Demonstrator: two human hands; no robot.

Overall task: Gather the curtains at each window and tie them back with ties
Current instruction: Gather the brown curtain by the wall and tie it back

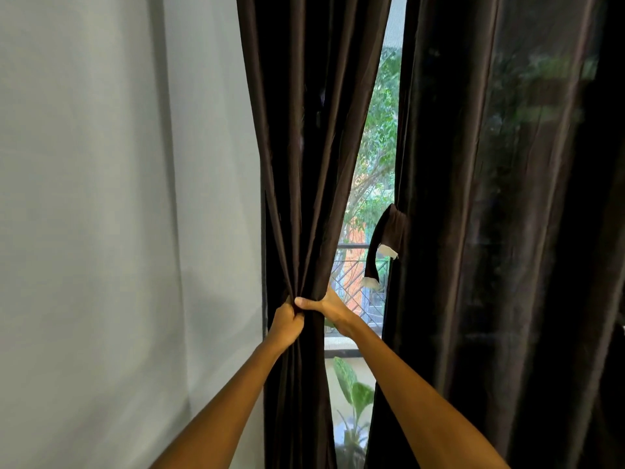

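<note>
Both forearms reach up from the bottom edge; left hand and right hand clench the gathered left curtain together, thumbs touching. Fabric dark brown, pleated, pinched narrow at the grip. A tie hangs loose on the right curtain. Pale wall left; foliage shows through the gap.

R hand fingers behind curtain
</note>
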